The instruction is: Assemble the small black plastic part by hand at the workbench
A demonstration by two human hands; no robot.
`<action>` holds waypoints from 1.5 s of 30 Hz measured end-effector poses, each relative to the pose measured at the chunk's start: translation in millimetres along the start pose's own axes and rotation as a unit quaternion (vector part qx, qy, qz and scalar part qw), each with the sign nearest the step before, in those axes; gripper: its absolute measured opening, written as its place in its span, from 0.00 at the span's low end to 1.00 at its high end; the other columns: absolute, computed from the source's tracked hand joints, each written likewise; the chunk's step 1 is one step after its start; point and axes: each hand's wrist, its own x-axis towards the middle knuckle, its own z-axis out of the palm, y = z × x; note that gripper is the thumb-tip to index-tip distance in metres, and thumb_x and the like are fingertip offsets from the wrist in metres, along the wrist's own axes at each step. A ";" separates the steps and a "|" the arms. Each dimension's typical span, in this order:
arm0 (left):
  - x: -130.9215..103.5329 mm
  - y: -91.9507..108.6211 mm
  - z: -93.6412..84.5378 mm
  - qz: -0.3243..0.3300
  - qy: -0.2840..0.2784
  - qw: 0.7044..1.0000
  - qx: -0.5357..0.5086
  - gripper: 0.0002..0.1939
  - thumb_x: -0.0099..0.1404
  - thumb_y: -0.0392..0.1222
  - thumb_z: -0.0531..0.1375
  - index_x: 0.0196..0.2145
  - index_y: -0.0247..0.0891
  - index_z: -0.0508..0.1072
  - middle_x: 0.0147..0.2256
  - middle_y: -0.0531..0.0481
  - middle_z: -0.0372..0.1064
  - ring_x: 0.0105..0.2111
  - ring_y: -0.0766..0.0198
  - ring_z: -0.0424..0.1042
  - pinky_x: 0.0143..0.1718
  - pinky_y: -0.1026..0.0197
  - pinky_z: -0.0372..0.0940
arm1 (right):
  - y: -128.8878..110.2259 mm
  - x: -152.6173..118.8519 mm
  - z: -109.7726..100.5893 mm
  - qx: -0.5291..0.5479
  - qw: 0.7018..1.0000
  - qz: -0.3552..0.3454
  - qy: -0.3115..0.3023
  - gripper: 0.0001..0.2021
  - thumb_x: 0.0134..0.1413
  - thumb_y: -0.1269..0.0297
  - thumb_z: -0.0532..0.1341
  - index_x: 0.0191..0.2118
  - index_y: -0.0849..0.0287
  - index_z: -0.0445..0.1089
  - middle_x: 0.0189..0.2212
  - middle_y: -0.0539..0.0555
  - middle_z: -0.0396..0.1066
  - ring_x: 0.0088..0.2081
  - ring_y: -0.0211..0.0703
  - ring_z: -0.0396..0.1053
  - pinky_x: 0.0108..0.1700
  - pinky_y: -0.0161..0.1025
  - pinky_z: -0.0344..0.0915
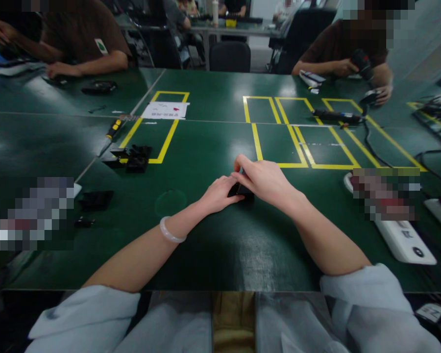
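At the middle of the green table, my left hand [220, 193] and my right hand [267, 181] meet over a small black part [244, 191]. The left fingers close on it from the left, with the thumb along its near side. My right hand arches over the top, its fingers bent and pinching at the part. Most of the piece is hidden by my hands, so its exact kind cannot be made out. A pale bracelet [172, 231] circles my left wrist.
Black pieces [137, 158] and a yellow-black handled tool [114, 128] lie left. A long white device [407, 240] lies right. Yellow tape frames [257, 142] and a corded black tool [338, 116] are ahead. Opposite, one person holds a power tool [362, 63]; another works at left.
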 end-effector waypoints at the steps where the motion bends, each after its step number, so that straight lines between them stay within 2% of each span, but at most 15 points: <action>1: -0.1 0.3 -0.4 0.000 -0.001 1.000 0.002 0.20 0.67 0.48 0.64 0.52 0.38 0.69 0.53 0.40 0.73 0.53 0.44 0.71 0.55 0.42 0.66 | 0.2 0.7 0.3 -0.005 1.000 0.003 -0.001 0.14 0.71 0.58 0.49 0.50 0.59 0.67 0.32 0.54 0.77 0.32 0.44 0.71 0.32 0.38 0.48; 10: 0.6 -1.3 0.4 -0.007 -0.006 1.000 0.027 0.18 0.67 0.51 0.64 0.49 0.37 0.71 0.47 0.41 0.74 0.47 0.46 0.72 0.51 0.44 0.67 | 0.6 -2.5 0.1 0.024 0.999 0.015 0.025 0.15 0.65 0.65 0.50 0.55 0.60 0.63 0.34 0.54 0.78 0.32 0.44 0.71 0.34 0.37 0.52; 17: -0.1 -2.4 0.5 0.002 -0.003 1.000 0.018 0.21 0.66 0.48 0.65 0.54 0.38 0.69 0.51 0.41 0.73 0.51 0.45 0.71 0.53 0.43 0.66 | 1.7 0.5 3.6 0.000 0.999 0.020 0.028 0.16 0.71 0.57 0.47 0.50 0.58 0.67 0.32 0.54 0.77 0.31 0.45 0.71 0.32 0.38 0.49; 24: 0.9 -4.7 1.7 0.004 -0.008 1.000 0.025 0.20 0.67 0.50 0.64 0.52 0.38 0.70 0.49 0.40 0.74 0.48 0.46 0.72 0.51 0.44 0.67 | 2.6 -1.4 2.3 0.025 0.999 0.015 0.033 0.15 0.68 0.64 0.48 0.54 0.61 0.63 0.33 0.54 0.77 0.31 0.44 0.71 0.33 0.37 0.52; 30: 0.5 -2.8 0.9 0.004 -0.001 1.000 0.024 0.21 0.66 0.48 0.65 0.53 0.37 0.70 0.50 0.40 0.74 0.49 0.45 0.72 0.52 0.44 0.66 | 2.2 -0.3 3.9 0.008 0.999 0.019 0.031 0.14 0.70 0.60 0.48 0.53 0.59 0.63 0.33 0.54 0.77 0.33 0.45 0.72 0.33 0.37 0.52; 37: 0.7 -3.5 0.9 0.002 -0.005 1.000 0.027 0.21 0.67 0.51 0.64 0.51 0.37 0.71 0.48 0.40 0.74 0.47 0.44 0.72 0.51 0.43 0.67 | 1.9 -1.9 1.6 0.016 0.999 0.015 0.027 0.15 0.66 0.64 0.49 0.55 0.61 0.62 0.34 0.54 0.77 0.32 0.45 0.71 0.34 0.38 0.52; 45: 0.0 -2.2 0.3 0.006 0.000 1.000 0.015 0.21 0.67 0.49 0.64 0.54 0.39 0.69 0.53 0.41 0.73 0.51 0.44 0.71 0.53 0.43 0.66 | 1.1 0.1 1.2 -0.005 1.000 0.018 0.019 0.15 0.71 0.56 0.48 0.52 0.58 0.65 0.33 0.55 0.78 0.33 0.46 0.72 0.34 0.38 0.51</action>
